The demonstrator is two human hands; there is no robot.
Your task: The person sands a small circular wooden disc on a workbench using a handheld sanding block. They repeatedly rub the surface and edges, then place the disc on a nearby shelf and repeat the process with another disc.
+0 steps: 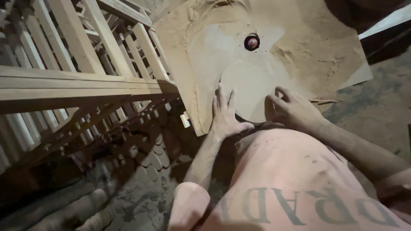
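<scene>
My left hand (224, 112) lies flat, fingers spread, on a rounded light wooden piece (250, 87) that rests on a dusty table (325, 47). My right hand (290, 109) is on the same piece at its right side, fingers curled onto its edge. A round router bit (251, 42) stands in a hole in the table, just beyond the piece. Sawdust is heaped around the bare patch of the table top. My pink shirt fills the lower part of the view.
Stacks of pale wooden frames and slats (72, 81) stand to the left, close to the table's corner. Small rounded wooden pieces (150, 158) lie piled on the floor below. Turned wooden posts (68, 211) lie at the lower left.
</scene>
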